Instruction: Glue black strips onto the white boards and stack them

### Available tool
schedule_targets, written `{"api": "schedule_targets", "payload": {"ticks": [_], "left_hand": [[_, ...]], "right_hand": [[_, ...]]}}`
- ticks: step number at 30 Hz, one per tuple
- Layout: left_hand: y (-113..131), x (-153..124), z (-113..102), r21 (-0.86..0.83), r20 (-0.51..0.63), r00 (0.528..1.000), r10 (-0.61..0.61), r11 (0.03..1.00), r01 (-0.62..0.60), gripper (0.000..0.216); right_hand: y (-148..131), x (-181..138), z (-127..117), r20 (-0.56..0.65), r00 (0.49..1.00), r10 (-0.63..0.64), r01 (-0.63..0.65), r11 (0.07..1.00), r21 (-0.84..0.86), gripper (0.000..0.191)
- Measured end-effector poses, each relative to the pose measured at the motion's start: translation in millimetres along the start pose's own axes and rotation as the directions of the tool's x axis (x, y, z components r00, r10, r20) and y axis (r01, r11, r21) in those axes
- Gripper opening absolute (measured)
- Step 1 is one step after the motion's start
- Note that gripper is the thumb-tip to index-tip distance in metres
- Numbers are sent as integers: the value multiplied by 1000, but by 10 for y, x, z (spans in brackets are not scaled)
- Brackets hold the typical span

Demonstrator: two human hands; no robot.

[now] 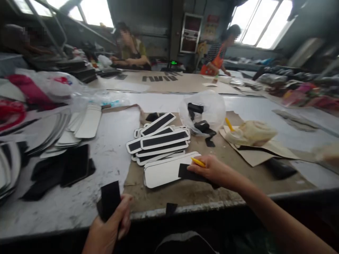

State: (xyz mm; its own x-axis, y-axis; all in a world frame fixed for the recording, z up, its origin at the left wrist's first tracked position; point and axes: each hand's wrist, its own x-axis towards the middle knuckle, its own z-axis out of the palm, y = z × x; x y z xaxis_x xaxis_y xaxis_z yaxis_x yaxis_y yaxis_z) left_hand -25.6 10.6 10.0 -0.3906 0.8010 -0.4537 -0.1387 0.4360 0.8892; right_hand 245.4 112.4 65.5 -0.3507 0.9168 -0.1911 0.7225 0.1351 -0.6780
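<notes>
My left hand (pixel 113 220), low at the table's front edge, is closed around several black strips (pixel 110 199) that stick up from the fist. Further right, my right hand (pixel 215 170) pinches one black strip (pixel 188 171) and a slim yellow-handled tool (pixel 198 162), whose kind I cannot make out. That strip lies over the right end of a stack of white rounded panels (pixel 162 173). Just behind the stack is a loose pile of white-edged panels with black strips (pixel 164 140) along their middles.
A clear plastic bag (pixel 215 113) holds black pieces. Right of it, a yellow stick (pixel 229 124) stands by a cream-coloured lump (pixel 255 133) on board. White panels (pixel 88 121) and a dark phone-like slab (pixel 75 165) lie left. Several people work behind.
</notes>
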Motion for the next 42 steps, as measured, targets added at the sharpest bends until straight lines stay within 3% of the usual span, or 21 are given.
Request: {"api": "schedule_targets", "payload": {"ticks": [3,8,18,23,30,38,42], "left_hand": [[-73,270,86,-55,43,999,-15,998,17,51],[-129,483,265,54,123,992,35,998,-42,48],[-158,644,401,95,148,988,-37,995,23,42],[-183,653,411,96,148,989,-26,995,12,39],[-182,651,424,85,186,982,-26,996,11,37],[-193,656,414,75,200,979,-44,997,29,38],[-201,671,417,67,203,978,-45,997,32,39]], "right_hand": [[-96,258,183,184,983,-21,16,1000,26,33],[-341,693,488,333,943,-2,21,998,-55,32],[-284,1007,791,338,940,51,82,927,-366,28],[-292,1020,796,350,936,41,91,931,-352,27],[-358,1018,723,415,909,-24,96,983,-155,29],[-351,1073,880,368,930,8,162,888,-430,29],[-396,1065,830,403,915,5,193,873,-447,29]]}}
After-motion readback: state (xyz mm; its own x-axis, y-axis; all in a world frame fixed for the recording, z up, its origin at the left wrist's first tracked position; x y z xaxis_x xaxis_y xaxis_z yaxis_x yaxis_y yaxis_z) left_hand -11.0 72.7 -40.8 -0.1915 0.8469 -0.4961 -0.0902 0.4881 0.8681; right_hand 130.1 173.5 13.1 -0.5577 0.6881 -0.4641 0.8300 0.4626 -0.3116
